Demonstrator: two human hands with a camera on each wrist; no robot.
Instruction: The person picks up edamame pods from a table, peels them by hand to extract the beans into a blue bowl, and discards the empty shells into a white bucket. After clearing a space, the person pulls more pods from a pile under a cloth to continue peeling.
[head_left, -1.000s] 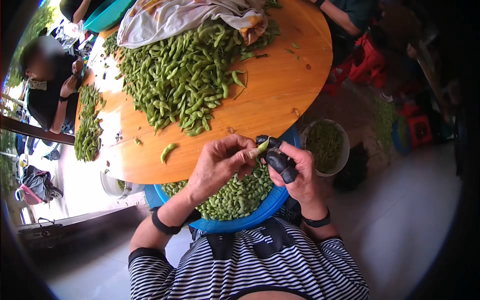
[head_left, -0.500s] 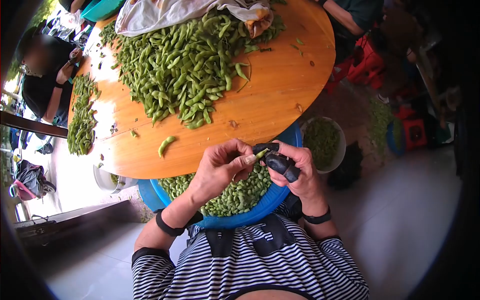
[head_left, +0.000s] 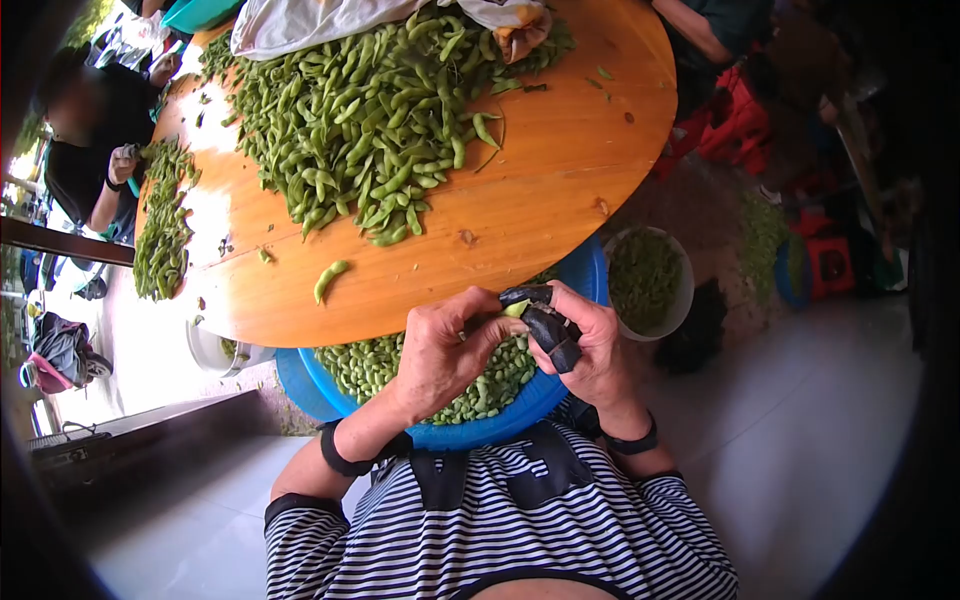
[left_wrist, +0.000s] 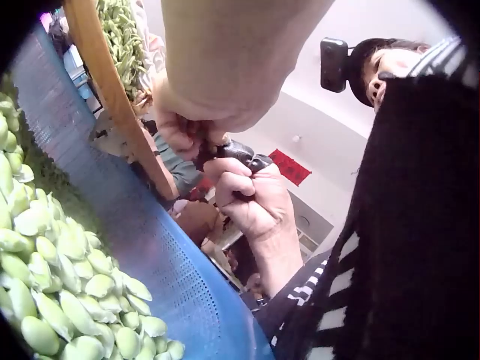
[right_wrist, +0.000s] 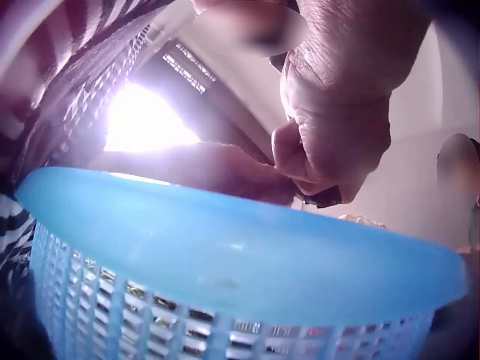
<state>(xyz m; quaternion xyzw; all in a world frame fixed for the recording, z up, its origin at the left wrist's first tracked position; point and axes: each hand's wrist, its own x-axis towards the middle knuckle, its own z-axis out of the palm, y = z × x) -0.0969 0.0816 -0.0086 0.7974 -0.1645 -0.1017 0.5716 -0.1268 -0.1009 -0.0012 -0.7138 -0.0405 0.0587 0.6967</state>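
Observation:
My left hand [head_left: 445, 345] pinches a small green soybean pod [head_left: 517, 308] between thumb and forefinger. Opposite it, my right hand [head_left: 595, 345] grips the pod's other end with thumb and forefinger, both wrapped in black coverings [head_left: 548, 335]. Below both hands is a blue perforated basket [head_left: 565, 395], heaped with shelled green beans [head_left: 365, 375]. The left wrist view shows the beans [left_wrist: 82, 300] close up, with the right hand [left_wrist: 255, 199] curled beyond the basket wall. In the right wrist view the basket's rim [right_wrist: 225, 232] covers the lower part, and the pod is hidden.
A round wooden table [head_left: 540, 200] reaches over the basket, bearing a large pile of pods [head_left: 350, 130] under a white cloth [head_left: 320, 25]. One loose pod [head_left: 328, 280] lies near the edge. A white bucket [head_left: 680, 290] stands right. Another person [head_left: 85, 165] sits at left.
The pod has stayed between both hands, which shift slightly while the right hand's black-covered fingers close in around it. The table and pods appear higher in view. The other person's arms moved.

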